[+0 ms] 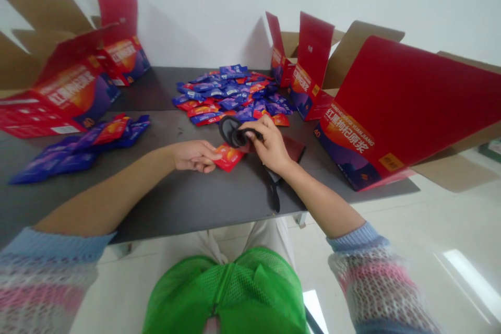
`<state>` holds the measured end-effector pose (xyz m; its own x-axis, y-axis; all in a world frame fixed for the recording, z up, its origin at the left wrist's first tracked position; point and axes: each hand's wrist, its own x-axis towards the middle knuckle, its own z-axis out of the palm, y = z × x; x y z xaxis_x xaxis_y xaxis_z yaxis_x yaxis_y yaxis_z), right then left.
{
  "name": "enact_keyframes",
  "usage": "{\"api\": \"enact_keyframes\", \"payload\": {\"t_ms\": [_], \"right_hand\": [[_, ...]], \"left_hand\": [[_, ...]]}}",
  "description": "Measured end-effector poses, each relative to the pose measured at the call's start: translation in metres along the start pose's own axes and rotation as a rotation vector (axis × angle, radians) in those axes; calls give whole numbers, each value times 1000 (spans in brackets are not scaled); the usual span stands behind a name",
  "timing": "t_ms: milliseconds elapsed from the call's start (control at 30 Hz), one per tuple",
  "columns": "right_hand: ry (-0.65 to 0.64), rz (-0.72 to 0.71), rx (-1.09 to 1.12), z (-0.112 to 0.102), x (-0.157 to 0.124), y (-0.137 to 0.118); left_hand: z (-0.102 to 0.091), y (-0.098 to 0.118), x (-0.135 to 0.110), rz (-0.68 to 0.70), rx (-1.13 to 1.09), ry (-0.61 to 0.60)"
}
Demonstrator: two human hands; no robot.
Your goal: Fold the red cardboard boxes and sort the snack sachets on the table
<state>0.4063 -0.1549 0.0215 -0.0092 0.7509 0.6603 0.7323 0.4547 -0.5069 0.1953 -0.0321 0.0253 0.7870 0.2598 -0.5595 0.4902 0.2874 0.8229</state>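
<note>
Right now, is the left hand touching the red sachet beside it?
Touching. The head view shows the left hand pinching the red sachet by its left end.

Dark table — 2 sachet piles, 5 open red boxes.

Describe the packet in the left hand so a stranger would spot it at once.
On the dark table, find the big heap of red and blue packets. In front of it, the left hand pinches a red packet. Unlike its neighbours, it is off the heap and held.
</note>
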Motion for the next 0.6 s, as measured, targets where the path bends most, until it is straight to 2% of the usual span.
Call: {"api": "enact_keyframes", "payload": {"t_ms": [100,200,300,433,600], "right_hand": [[-185,-133,27,17,-6,-9],[-360,-149,-123,27,-8,-10],[-448,-101,-262,26,-7,-8],[-540,-79,-388,18,-5,-10],[-601,-41,-548,12,1,-6]], "left_hand": [[7,1,3,12,-71,145],[15,2,4,15,-87,274],[16,3,3,-10,-74,279],[13,3,2,-34,-72,211],[14,5,2,-37,-115,244]]}}
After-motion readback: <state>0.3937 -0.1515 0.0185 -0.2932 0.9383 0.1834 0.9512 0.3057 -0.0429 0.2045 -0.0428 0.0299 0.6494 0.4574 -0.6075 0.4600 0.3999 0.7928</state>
